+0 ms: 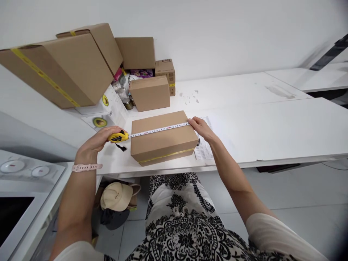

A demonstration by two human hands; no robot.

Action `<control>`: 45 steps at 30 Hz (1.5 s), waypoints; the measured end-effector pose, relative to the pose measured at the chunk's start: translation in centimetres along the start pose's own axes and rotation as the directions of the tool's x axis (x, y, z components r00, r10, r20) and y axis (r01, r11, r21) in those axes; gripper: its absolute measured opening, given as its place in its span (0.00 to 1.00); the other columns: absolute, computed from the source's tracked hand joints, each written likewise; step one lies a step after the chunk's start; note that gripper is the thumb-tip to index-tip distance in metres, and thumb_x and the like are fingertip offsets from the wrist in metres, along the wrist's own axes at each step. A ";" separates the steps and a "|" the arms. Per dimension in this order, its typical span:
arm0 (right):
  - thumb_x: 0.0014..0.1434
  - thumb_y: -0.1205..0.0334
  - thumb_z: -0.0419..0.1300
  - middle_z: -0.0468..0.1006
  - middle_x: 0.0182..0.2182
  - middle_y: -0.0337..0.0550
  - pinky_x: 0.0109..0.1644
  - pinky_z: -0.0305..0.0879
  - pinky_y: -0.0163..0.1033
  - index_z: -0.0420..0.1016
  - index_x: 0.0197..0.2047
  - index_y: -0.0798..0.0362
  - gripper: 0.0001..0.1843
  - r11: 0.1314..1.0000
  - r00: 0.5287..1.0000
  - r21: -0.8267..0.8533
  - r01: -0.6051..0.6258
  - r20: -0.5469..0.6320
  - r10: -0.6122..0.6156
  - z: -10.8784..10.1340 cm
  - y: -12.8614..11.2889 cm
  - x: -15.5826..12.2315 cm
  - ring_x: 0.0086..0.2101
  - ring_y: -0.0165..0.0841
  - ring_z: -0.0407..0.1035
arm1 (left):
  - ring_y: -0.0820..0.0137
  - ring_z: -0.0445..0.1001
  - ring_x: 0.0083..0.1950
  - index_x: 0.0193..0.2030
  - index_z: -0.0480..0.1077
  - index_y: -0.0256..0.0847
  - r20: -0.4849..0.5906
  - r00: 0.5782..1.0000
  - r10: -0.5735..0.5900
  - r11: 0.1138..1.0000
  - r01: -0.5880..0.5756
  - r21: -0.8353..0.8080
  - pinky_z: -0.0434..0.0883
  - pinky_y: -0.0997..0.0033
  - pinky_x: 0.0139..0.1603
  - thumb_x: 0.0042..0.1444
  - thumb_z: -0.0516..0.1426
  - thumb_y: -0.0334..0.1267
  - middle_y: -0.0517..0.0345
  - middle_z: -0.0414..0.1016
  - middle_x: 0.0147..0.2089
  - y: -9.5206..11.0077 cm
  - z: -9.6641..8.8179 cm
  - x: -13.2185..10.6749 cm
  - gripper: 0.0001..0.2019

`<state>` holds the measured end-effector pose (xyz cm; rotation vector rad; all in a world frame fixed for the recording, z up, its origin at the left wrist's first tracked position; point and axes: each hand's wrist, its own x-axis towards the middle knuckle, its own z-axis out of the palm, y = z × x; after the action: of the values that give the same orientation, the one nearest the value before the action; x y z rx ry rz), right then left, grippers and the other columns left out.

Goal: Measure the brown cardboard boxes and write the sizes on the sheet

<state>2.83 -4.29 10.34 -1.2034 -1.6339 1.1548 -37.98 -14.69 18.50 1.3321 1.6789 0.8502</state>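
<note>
A brown cardboard box (163,143) with yellow tape along its near side lies on the white table in front of me. My left hand (104,136), at the box's left, is closed around a yellow and black tape measure (118,136) with a dark strap hanging from it. The white measuring blade (160,129) runs out across the top of the box to its right edge. There my right hand (199,127) pinches the blade's end at the box's upper right edge. Printed paper (204,150) lies partly under the box and my right forearm.
Large cardboard boxes (73,65) are stacked at the left on white cartons with avocado pictures (100,121). A smaller brown box (150,93) stands behind the measured one. A microwave (27,188) is at lower left. Caps (117,196) sit below the table (261,127).
</note>
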 end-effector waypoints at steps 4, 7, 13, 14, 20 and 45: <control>0.63 0.41 0.57 0.57 0.26 0.34 0.33 0.48 0.37 0.56 0.26 0.51 0.25 0.998 1.000 -0.053 -0.014 0.004 0.014 0.6 -0.3 -0.3 0.29 0.29 0.54 | 0.65 0.72 0.36 0.33 0.79 0.40 0.015 1.000 0.022 1.000 -0.022 0.020 0.66 0.70 0.35 0.47 0.62 0.49 0.55 0.79 0.35 0.2 0.2 -0.1 0.14; 0.62 0.40 0.57 0.57 0.25 0.34 0.32 0.48 0.37 0.57 0.26 0.51 0.26 0.999 0.999 -0.039 -0.037 -0.019 0.036 1.1 -0.3 -0.4 0.28 0.29 0.54 | 0.65 0.72 0.36 0.31 0.79 0.39 0.022 0.998 0.056 0.998 -0.056 0.014 0.66 0.70 0.36 0.47 0.62 0.50 0.55 0.79 0.35 0.2 0.4 -0.3 0.15; 0.61 0.41 0.58 0.56 0.24 0.33 0.30 0.49 0.36 0.57 0.25 0.50 0.25 0.998 0.998 0.009 -0.059 -0.035 0.060 1.5 0.3 -0.3 0.27 0.28 0.52 | 0.65 0.72 0.37 0.31 0.79 0.39 0.011 0.997 0.070 0.997 -0.070 -0.011 0.67 0.70 0.35 0.47 0.62 0.49 0.54 0.79 0.35 -0.6 0.3 -0.2 0.14; 0.61 0.42 0.59 0.56 0.24 0.33 0.30 0.49 0.36 0.57 0.25 0.50 0.25 0.998 0.997 0.012 -0.060 -0.036 0.061 1.4 0.3 -0.2 0.26 0.28 0.52 | 0.66 0.72 0.37 0.31 0.79 0.39 0.015 0.997 0.072 0.997 -0.072 -0.013 0.67 0.71 0.35 0.48 0.61 0.49 0.55 0.78 0.35 -0.7 0.3 -0.2 0.14; 0.61 0.41 0.58 0.57 0.24 0.34 0.30 0.51 0.36 0.59 0.25 0.51 0.24 0.998 0.998 -0.002 -0.065 -0.022 0.065 1.3 0.4 -0.1 0.27 0.29 0.54 | 0.67 0.71 0.35 0.29 0.77 0.40 0.010 0.996 0.092 0.996 -0.092 -0.015 0.67 0.70 0.36 0.47 0.61 0.49 0.57 0.77 0.33 -0.8 0.3 -0.2 0.14; 0.55 0.50 0.70 0.68 0.18 0.40 0.24 0.59 0.38 0.67 0.22 0.51 0.22 0.986 0.994 0.120 0.113 -0.001 -0.113 -2.9 -8.9 1.1 0.20 0.27 0.61 | 0.68 0.70 0.32 0.63 0.70 0.46 0.319 0.946 0.051 0.979 0.016 -0.204 0.66 0.70 0.28 0.50 0.64 0.45 0.49 0.75 0.45 4.2 6.8 -12.4 0.31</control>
<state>3.04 -3.83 19.77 -1.0193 -1.5919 1.1683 -28.68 -25.74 21.41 1.2684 1.2908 0.7455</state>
